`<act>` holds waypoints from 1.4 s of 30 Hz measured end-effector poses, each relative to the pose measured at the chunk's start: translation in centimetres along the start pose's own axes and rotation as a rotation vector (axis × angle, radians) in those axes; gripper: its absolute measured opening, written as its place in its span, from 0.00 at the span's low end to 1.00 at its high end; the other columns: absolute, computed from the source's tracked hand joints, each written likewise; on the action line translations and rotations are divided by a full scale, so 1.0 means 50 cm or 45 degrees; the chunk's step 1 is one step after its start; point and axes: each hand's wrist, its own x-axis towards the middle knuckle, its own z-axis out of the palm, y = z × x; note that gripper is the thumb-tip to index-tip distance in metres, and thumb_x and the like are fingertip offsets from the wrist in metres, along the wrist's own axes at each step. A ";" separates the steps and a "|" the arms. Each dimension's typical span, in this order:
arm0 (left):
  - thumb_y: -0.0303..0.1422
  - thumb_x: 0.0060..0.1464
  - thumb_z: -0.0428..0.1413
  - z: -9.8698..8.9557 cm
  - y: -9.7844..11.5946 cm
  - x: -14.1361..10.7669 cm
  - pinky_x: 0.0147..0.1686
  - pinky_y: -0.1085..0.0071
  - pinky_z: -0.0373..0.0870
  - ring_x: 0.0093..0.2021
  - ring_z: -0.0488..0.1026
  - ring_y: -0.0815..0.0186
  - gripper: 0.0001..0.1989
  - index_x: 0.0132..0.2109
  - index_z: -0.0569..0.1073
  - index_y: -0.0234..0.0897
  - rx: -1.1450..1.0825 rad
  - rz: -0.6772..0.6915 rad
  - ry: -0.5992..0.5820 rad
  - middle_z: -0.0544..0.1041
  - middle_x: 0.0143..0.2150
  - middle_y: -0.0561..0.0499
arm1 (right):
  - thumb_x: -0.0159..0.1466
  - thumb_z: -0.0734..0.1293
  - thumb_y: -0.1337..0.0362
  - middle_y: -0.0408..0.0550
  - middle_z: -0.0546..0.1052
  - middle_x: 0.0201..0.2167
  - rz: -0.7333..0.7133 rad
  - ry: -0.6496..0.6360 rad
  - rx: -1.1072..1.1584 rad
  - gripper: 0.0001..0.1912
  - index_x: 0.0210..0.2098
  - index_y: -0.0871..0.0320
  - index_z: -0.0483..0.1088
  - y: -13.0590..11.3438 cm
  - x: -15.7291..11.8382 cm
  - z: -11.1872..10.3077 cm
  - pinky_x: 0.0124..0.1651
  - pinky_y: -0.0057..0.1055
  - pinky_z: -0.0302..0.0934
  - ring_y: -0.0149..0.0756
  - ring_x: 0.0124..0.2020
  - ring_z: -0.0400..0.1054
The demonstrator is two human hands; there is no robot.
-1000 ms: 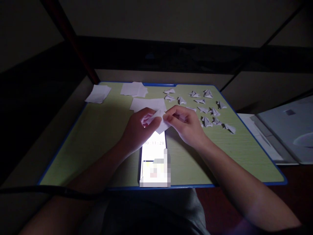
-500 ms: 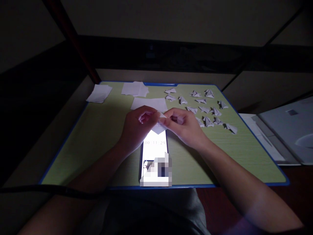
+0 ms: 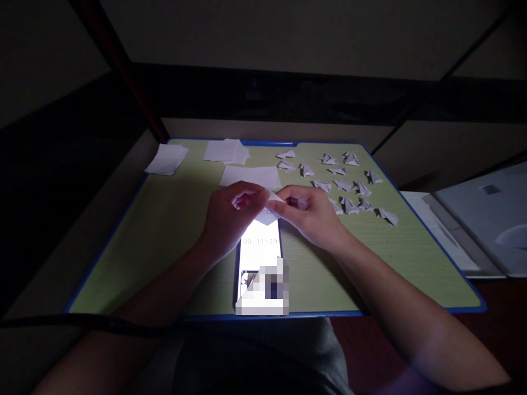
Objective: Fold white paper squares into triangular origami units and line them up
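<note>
Between my fingertips is a small white piece of folded paper (image 3: 268, 216), its lower end coming to a point. My left hand (image 3: 235, 211) pinches it from the left, thumb and fingers closed. From the right, my right hand (image 3: 307, 211) grips the same paper with its thumb pressed on top. The two hands nearly meet over the upper end of a lit phone (image 3: 259, 249), which lies on the table and reads 00:11:29. Just beyond the hands lies a flat white sheet (image 3: 249, 175). The fingers cover part of the folded paper.
Several small folded paper figures (image 3: 349, 205) are spread over the right rear of the green table (image 3: 164, 230). Stacks of white paper (image 3: 167, 159) and more sheets (image 3: 224, 151) lie at the back left. A dark cable (image 3: 123, 325) crosses the near left edge.
Both hands keep their pinch on the folded paper and hardly move. The right thumb has shifted very slightly; the whole view has drifted a little.
</note>
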 end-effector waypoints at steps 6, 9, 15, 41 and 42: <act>0.33 0.51 0.59 0.002 -0.004 -0.002 0.27 0.74 0.70 0.27 0.74 0.69 0.06 0.31 0.76 0.35 0.018 -0.008 0.010 0.79 0.27 0.51 | 0.60 0.70 0.57 0.41 0.69 0.22 -0.033 -0.011 -0.068 0.13 0.25 0.59 0.70 0.002 0.000 0.002 0.28 0.30 0.52 0.29 0.23 0.59; 0.33 0.50 0.59 0.002 -0.003 -0.002 0.26 0.74 0.70 0.28 0.74 0.69 0.05 0.32 0.76 0.35 0.004 -0.021 -0.014 0.80 0.28 0.51 | 0.60 0.68 0.59 0.41 0.69 0.22 -0.043 -0.030 -0.105 0.11 0.26 0.59 0.70 0.000 0.000 0.001 0.28 0.30 0.53 0.29 0.24 0.60; 0.32 0.50 0.59 0.000 -0.001 0.003 0.25 0.74 0.69 0.26 0.73 0.69 0.05 0.29 0.76 0.35 -0.062 -0.054 -0.044 0.79 0.27 0.51 | 0.61 0.67 0.60 0.41 0.69 0.23 -0.064 -0.086 -0.141 0.11 0.25 0.58 0.67 -0.001 -0.002 0.001 0.29 0.31 0.52 0.29 0.25 0.60; 0.33 0.50 0.59 0.002 -0.007 0.003 0.29 0.71 0.72 0.30 0.75 0.68 0.04 0.31 0.76 0.38 -0.149 -0.101 0.003 0.80 0.31 0.51 | 0.57 0.73 0.52 0.41 0.71 0.22 -0.001 0.067 0.066 0.16 0.26 0.58 0.71 -0.002 -0.004 0.010 0.28 0.30 0.54 0.30 0.24 0.62; 0.34 0.50 0.59 0.003 -0.006 0.003 0.29 0.71 0.72 0.30 0.75 0.67 0.04 0.31 0.76 0.38 -0.144 -0.105 -0.006 0.80 0.31 0.51 | 0.57 0.73 0.52 0.41 0.71 0.22 -0.005 0.071 0.067 0.16 0.26 0.58 0.70 -0.002 -0.004 0.011 0.28 0.30 0.54 0.30 0.25 0.62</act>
